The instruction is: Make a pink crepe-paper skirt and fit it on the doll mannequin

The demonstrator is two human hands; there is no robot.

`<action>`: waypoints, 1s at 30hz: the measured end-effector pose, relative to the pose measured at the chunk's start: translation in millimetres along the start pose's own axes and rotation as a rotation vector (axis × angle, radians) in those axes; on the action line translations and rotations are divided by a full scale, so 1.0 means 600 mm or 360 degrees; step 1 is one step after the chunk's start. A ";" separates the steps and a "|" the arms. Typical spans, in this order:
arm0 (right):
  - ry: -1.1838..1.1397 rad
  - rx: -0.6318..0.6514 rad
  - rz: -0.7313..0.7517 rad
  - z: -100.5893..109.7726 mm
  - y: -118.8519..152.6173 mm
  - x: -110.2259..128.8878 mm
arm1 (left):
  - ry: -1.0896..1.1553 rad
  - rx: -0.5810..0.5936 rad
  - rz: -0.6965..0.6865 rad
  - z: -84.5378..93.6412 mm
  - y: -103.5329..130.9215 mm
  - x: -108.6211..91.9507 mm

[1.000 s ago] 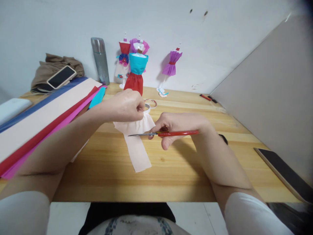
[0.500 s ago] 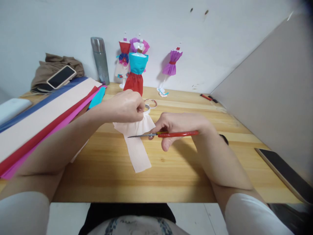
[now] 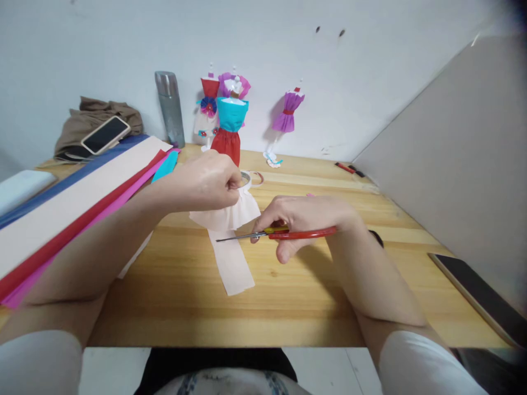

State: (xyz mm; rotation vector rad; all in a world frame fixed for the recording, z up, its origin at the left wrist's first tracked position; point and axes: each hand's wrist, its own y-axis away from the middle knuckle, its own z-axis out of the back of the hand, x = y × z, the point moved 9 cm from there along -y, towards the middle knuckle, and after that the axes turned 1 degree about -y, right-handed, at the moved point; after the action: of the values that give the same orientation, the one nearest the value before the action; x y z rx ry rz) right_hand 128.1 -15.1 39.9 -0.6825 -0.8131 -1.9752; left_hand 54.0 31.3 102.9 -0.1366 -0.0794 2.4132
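My left hand point(image 3: 209, 180) is closed in a pinch on the top of a pale pink gathered paper piece point(image 3: 224, 215), which flares out below it like a small skirt. Just beyond my fingertips shows a white ring point(image 3: 247, 181) that looks like a tape roll. My right hand point(image 3: 302, 216) grips scissors point(image 3: 302, 234) with red and yellow handles. Their blades point left and look nearly closed, over a flat pale pink paper strip point(image 3: 234, 269) that lies under the gathered piece. Whether the blades touch the strip, I cannot tell.
Small dress forms in a turquoise-and-red dress point(image 3: 233, 115) and a purple dress point(image 3: 289, 112) stand by the wall. Long coloured paper sheets point(image 3: 82, 203) lie left, near a bottle point(image 3: 169, 109), a phone point(image 3: 106, 135) and a brown cloth point(image 3: 96, 118). Another phone point(image 3: 477, 293) lies right.
The scissor blades have moved slightly lower over the strip, away from the gathered piece's hem. My left hand keeps its pinch. The whole view has shifted a little.
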 end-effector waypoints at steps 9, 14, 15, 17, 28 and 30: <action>0.0017 -0.0006 -0.0055 0.008 0.008 -0.015 | 0.0103 0.0046 0.0032 -0.002 -0.001 0.002; 0.0031 -0.0049 0.0003 0.012 0.008 -0.012 | 0.0125 0.0102 0.0031 -0.008 -0.002 0.001; 0.0033 -0.0059 0.0006 0.013 0.008 -0.011 | 0.0133 0.0104 0.0027 -0.009 -0.003 0.000; 0.0047 -0.0073 -0.0007 0.014 0.007 -0.012 | 0.0148 0.0102 0.0015 -0.010 -0.004 -0.001; 0.0016 -0.0048 -0.0040 0.012 0.004 -0.019 | 0.0149 0.0131 -0.0021 -0.017 -0.006 -0.006; 0.0015 -0.0039 -0.0051 0.012 0.003 -0.020 | 0.0127 0.0126 -0.0025 -0.018 -0.007 -0.006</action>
State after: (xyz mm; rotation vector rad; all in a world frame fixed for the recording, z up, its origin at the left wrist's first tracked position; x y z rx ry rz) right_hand 136.4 -4.6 36.4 -0.6777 -0.7994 -2.0188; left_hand 60.8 31.9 93.1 -0.1945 0.0515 2.3881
